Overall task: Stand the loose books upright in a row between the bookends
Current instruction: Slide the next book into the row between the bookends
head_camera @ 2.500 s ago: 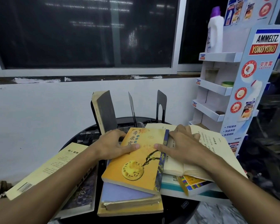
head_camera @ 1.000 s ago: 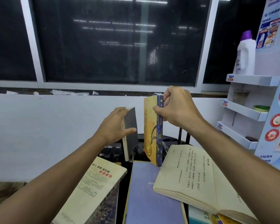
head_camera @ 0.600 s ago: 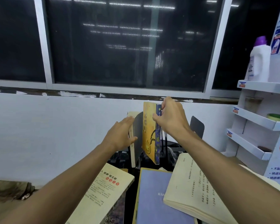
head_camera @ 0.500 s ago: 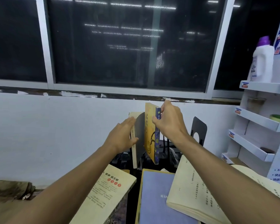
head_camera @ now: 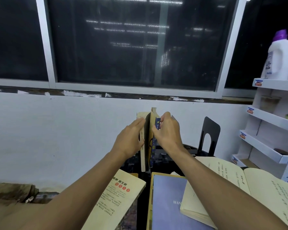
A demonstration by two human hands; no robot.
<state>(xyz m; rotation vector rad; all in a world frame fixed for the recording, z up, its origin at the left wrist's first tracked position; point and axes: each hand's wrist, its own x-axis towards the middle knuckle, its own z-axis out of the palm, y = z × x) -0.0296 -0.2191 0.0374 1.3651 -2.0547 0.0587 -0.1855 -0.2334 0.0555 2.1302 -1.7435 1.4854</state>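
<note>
Right hand (head_camera: 167,131) pinching the yellow book (head_camera: 152,130) by its blue spine near the top, grip closed on it; left hand (head_camera: 131,138) flat and open against the pale book (head_camera: 142,143) already upright beside the dark bookend (head_camera: 147,138). Best to slide the yellow book flush against that bookend, keep it vertical, then release. Far bookend (head_camera: 209,135) well apart to the right; blue book (head_camera: 166,201) and open book (head_camera: 239,183) flat on the table (head_camera: 163,161), not yet stood
</note>
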